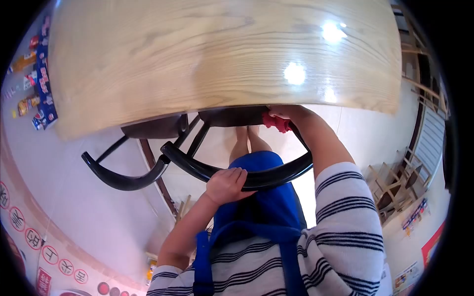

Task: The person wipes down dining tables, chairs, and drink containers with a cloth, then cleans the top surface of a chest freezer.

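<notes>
A black chair with a curved back rail stands at the table's near edge, its dark seat partly under the tabletop. My left hand is wrapped over the middle of the rail, fingers closed on it. Beyond the rail, at the right side of the seat, my right hand holds a crumpled red cloth, closed around it. Part of that hand is hidden by the wrist and the table edge.
The wooden table fills the top of the view. Left of the held chair stands a second black chair. Wooden chairs are at the far right, and boxed and bottled goods at the far left.
</notes>
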Demonstrator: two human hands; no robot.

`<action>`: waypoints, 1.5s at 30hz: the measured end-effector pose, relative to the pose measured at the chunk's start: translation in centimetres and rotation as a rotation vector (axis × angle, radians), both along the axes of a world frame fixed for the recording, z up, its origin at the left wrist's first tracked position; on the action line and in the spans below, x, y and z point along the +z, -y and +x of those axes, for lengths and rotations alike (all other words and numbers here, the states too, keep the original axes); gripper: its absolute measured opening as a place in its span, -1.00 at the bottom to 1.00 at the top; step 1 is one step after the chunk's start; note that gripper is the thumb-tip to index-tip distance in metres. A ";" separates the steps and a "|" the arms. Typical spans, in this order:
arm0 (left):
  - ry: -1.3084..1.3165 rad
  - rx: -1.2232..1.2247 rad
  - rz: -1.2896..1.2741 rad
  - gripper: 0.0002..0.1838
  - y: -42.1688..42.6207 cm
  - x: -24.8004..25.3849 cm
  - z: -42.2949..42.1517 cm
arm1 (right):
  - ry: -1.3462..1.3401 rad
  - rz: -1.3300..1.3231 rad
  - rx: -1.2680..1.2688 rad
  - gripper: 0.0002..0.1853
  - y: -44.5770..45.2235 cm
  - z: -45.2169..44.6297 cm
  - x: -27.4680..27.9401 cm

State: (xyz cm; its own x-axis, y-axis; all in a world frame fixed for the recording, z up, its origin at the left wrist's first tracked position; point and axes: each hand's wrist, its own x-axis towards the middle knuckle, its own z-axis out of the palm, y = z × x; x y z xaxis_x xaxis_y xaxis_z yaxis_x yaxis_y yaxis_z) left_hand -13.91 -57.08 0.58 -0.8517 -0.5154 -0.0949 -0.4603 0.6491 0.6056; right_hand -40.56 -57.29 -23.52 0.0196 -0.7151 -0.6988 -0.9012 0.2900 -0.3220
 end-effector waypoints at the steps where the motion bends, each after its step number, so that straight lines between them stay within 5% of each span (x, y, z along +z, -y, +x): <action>1: -0.048 0.025 -0.054 -0.51 0.1 0.0 0.0 | -0.116 -0.041 0.002 -0.66 0.5 0.0 0.6; 10: 0.053 -0.041 -0.053 -0.55 0.6 0.2 -0.3 | -0.783 -0.139 0.012 -0.58 4.6 -4.2 10.5; 11: 0.017 -0.070 -0.091 -0.55 0.6 0.3 -0.4 | -0.763 -0.082 0.237 -0.59 3.3 -4.4 11.2; 12: 0.061 -0.072 -0.098 -0.52 0.7 0.3 -0.5 | -0.460 0.163 0.387 -0.63 3.9 -3.6 18.8; 13: 0.104 -0.073 -0.110 -0.50 0.8 0.2 -0.9 | -0.265 0.206 0.263 -0.70 3.3 -3.0 22.9; 14: 0.065 -0.102 -0.151 -0.50 1.1 0.2 -1.3 | -0.230 -0.064 0.050 -0.76 1.0 -2.1 21.0; 15: 0.143 -0.117 -0.162 -0.49 1.5 0.2 -1.6 | -0.175 -0.276 0.254 -0.82 -0.2 -1.6 26.0; 16: 0.226 -0.137 -0.177 -0.48 2.0 0.2 -1.9 | -0.101 -0.586 0.125 -0.89 -2.7 -1.0 25.8; 20: 0.201 -0.145 -0.246 -0.47 3.7 -0.3 -2.9 | 0.065 -0.788 -0.417 -0.78 -10.5 -0.7 33.3; 28: 0.093 -0.131 -0.298 -0.59 3.4 -1.2 -2.3 | -0.342 -0.478 -0.926 -0.72 -30.4 -11.1 31.8; 32: 0.275 0.044 -0.298 -0.57 6.0 -15.3 1.6 | -0.414 -0.476 -1.114 -0.78 -36.4 -16.8 31.7; 35: 0.207 -0.034 -0.205 -0.58 3.6 -13.0 -6.2 | -0.430 -0.544 -1.188 -0.74 -39.1 -20.1 32.0; 37: 0.135 0.004 -0.137 -0.62 -2.3 -2.4 -17.2 | -0.417 -0.572 -1.182 -0.71 -40.0 -22.0 32.4; 39: 0.123 0.068 -0.061 -0.67 -6.3 2.4 -24.1 | -0.394 -0.566 -1.162 -0.69 -41.1 -24.0 32.8; 42: 0.037 -0.001 0.260 -0.68 -8.8 4.3 -30.3 | -0.297 -0.556 -1.144 -0.69 -41.9 -27.0 32.6; 45: 0.202 -0.004 0.258 -0.66 -8.8 0.6 -33.5 | -0.298 -0.538 -1.135 -0.69 -42.2 -30.0 31.8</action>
State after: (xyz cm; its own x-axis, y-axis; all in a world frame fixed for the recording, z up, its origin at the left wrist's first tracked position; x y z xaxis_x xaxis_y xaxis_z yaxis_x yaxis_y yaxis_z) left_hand -47.38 -48.32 1.17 -0.8044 -0.4487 -0.3892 -0.5855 0.4880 0.6473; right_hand -70.51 -15.06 8.31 -0.8868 -0.4205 -0.1920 -0.2942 0.8338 -0.4671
